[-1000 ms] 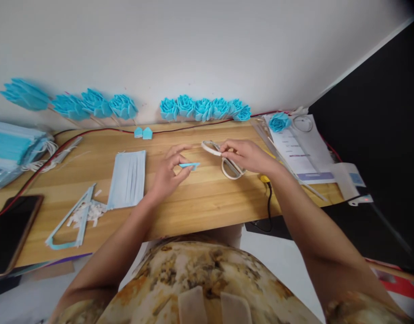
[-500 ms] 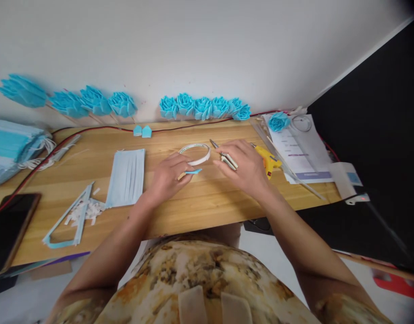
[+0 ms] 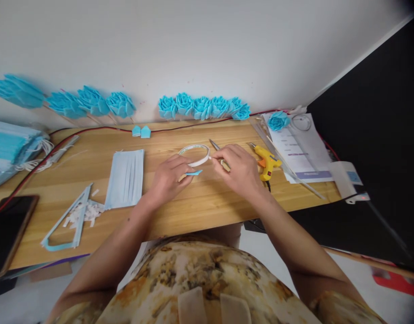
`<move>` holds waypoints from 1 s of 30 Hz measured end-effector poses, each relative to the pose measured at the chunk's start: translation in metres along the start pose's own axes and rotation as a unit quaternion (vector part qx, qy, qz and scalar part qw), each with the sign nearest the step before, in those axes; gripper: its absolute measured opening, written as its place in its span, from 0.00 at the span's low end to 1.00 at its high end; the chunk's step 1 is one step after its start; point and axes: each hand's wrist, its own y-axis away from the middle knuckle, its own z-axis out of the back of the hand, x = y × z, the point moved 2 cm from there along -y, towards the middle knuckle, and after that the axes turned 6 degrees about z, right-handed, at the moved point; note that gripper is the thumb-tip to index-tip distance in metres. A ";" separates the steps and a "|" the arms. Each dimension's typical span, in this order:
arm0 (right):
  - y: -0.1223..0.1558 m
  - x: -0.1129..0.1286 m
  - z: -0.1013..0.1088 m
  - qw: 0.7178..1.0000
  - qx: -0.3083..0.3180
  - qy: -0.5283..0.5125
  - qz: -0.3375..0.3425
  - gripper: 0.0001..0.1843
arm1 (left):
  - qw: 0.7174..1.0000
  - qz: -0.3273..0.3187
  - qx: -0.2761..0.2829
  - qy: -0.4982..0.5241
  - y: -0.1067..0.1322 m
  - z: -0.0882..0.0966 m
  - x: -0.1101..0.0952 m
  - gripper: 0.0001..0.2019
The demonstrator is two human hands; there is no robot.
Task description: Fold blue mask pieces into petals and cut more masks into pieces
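Note:
My left hand [image 3: 169, 180] is closed on a roll of white tape [image 3: 200, 161], held by its near-left rim. The same hand pinches a small folded blue piece [image 3: 195, 173] that sticks out past the thumb. With thumb and forefinger, my right hand [image 3: 237, 170] pinches the tape's loose end at the ring's right side. Beneath the right fingers lies what looks like a pair of scissors [image 3: 214, 144], its metal tip pointing away and its handles mostly hidden. A yellow glue gun [image 3: 269, 162] rests just right of that hand.
Blue flowers [image 3: 202, 108] line the wall; another flower [image 3: 279, 120] sits on printed papers [image 3: 301, 153]. Two blue pieces [image 3: 145, 132] lie near a cable. Leftward are a pale blue mask [image 3: 125, 180], white scraps [image 3: 87, 213], a mask pack [image 3: 11, 148] and a phone [image 3: 12, 229].
My right hand has moved slightly left and down, off the scissors' handles, and now pinches the tape's end. The left hand keeps its hold on the roll and blue piece.

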 end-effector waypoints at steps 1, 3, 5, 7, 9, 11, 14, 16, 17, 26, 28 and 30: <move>0.000 -0.002 0.001 1.000 -0.002 -0.024 -0.018 0.08 | 1.000 0.001 -0.003 0.003 0.000 0.001 0.000 0.06; -0.001 -0.009 0.002 0.994 -0.007 -0.084 -0.069 0.06 | 1.000 0.006 -0.012 0.012 -0.001 0.003 0.001 0.06; -0.001 -0.017 0.000 0.980 -0.011 -0.152 -0.129 0.05 | 0.999 0.014 -0.022 0.020 -0.002 0.005 0.003 0.05; -0.002 -0.025 -0.002 0.960 -0.015 -0.217 -0.174 0.06 | 0.999 0.022 -0.029 0.027 -0.002 0.007 0.004 0.05; -0.002 -0.033 -0.004 0.945 -0.010 -0.263 -0.195 0.10 | 0.998 0.028 -0.037 0.035 -0.002 0.009 0.006 0.04; -0.001 -0.041 -0.003 0.940 0.001 -0.279 -0.198 0.12 | 0.997 0.039 -0.043 0.042 -0.002 0.012 0.007 0.04; 0.004 -0.052 0.005 0.954 0.020 -0.231 -0.188 0.16 | 0.996 0.062 -0.046 0.037 -0.003 0.015 0.008 0.04; 0.011 -0.058 0.011 0.973 0.040 -0.143 -0.178 0.17 | 0.996 0.071 -0.051 0.033 -0.003 0.017 0.008 0.04; 0.014 -0.060 0.012 0.980 0.060 -0.081 -0.171 0.18 | 0.995 0.076 -0.057 0.034 -0.003 0.017 0.008 0.05; 0.028 -0.062 -0.026 0.940 0.213 0.214 -0.157 0.17 | 0.979 0.162 -0.080 0.094 -0.002 0.017 0.012 0.05; 0.026 -0.070 -0.024 0.958 0.157 0.108 -0.216 0.17 | 0.971 0.183 -0.089 0.127 -0.002 0.015 0.016 0.04; 0.024 -0.077 -0.016 0.954 0.091 -0.085 -0.273 0.21 | 0.956 0.215 -0.102 0.172 0.000 0.013 0.020 0.04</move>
